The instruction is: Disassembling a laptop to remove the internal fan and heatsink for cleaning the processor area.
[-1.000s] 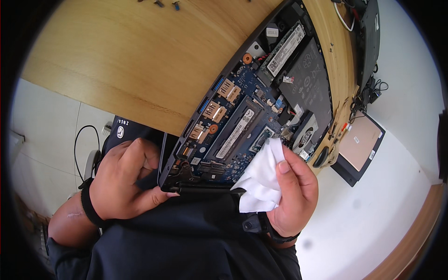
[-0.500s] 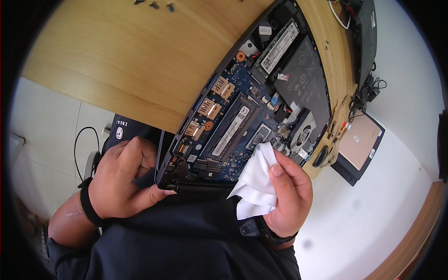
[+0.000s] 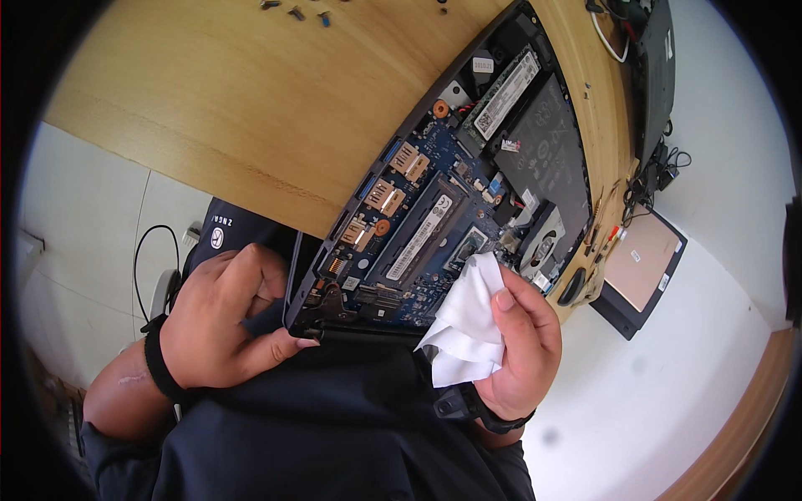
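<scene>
A laptop with its bottom cover off [image 3: 330, 292] lies tilted across the table's near edge, its blue circuit board [image 3: 430, 134] bare. My left hand [image 3: 221, 317] is closed at the laptop's near left corner, thumb beside the hinge; the other fingers curl in and are partly hidden. Between thumb and fingers, my right hand [image 3: 526, 342] pinches a folded white cloth [image 3: 468, 321]. The cloth's upper end is just below the shiny processor chip [image 3: 473, 242]; whether they touch I cannot tell. A memory module [image 3: 418, 238] sits left of the chip, and a fan [image 3: 543, 248] right of it.
Several screws [image 3: 296, 13] lie on the wooden table [image 3: 209, 100] at the far left. Screwdrivers [image 3: 595, 217] and a dark-handled tool [image 3: 573, 286] lie along the right edge. Another laptop [image 3: 656, 83], cables [image 3: 666, 163] and a pinkish-gold device [image 3: 643, 255] are farther right.
My right hand and the cloth have shifted slightly right, uncovering a little more around the chip. The laptop and screws also sit slightly farther right in view. My left hand keeps its pose.
</scene>
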